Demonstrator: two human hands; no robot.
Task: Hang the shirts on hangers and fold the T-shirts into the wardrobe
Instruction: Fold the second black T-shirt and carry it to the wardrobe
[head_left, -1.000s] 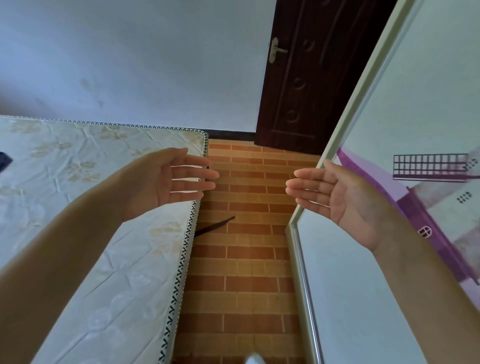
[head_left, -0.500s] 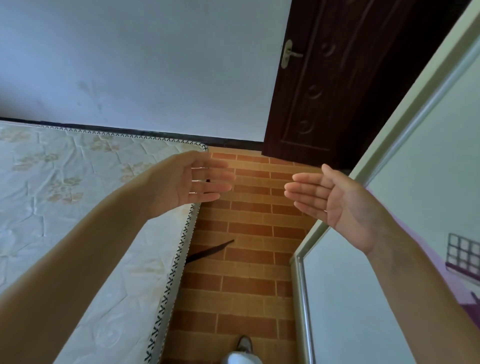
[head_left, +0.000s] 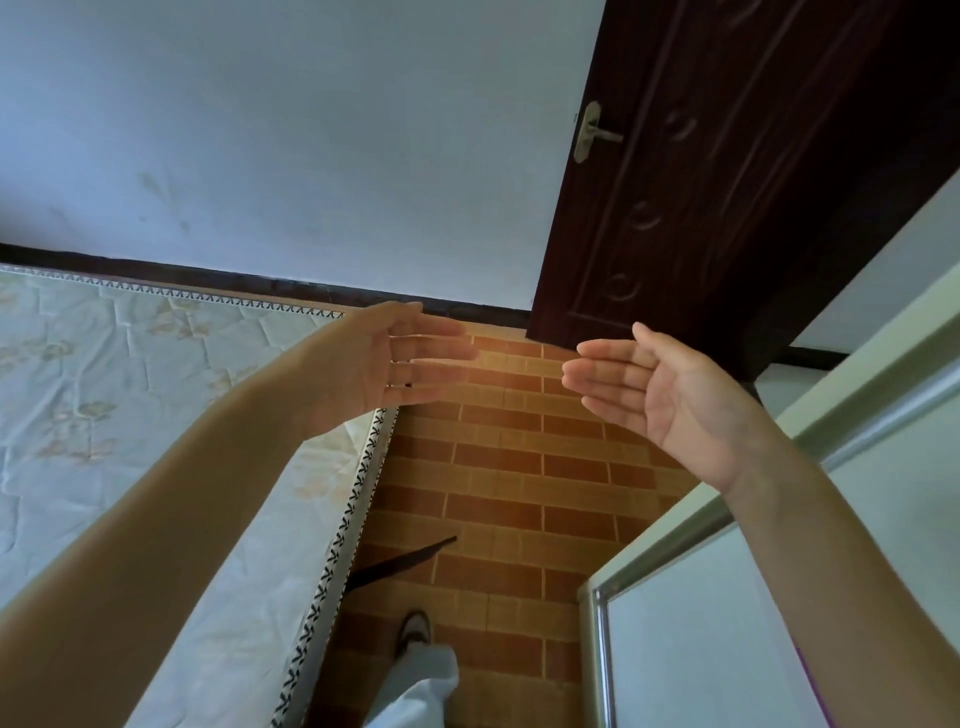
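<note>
Left hand & right hand both released, palms facing, over brick floor

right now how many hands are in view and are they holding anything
2. The left hand is raised over the mattress corner; the right hand is raised over the brick floor. Both are open, palms facing, holding nothing.

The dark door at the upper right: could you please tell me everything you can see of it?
The dark door is deep brown, wood-like, with raised panel mouldings and small carved curls. A pale metal plate with a lever handle sits near its left edge. Its bottom edge meets the brick-patterned floor, beside the pale wall. Whether it is fully closed cannot be told. Neither hand touches it.
</note>
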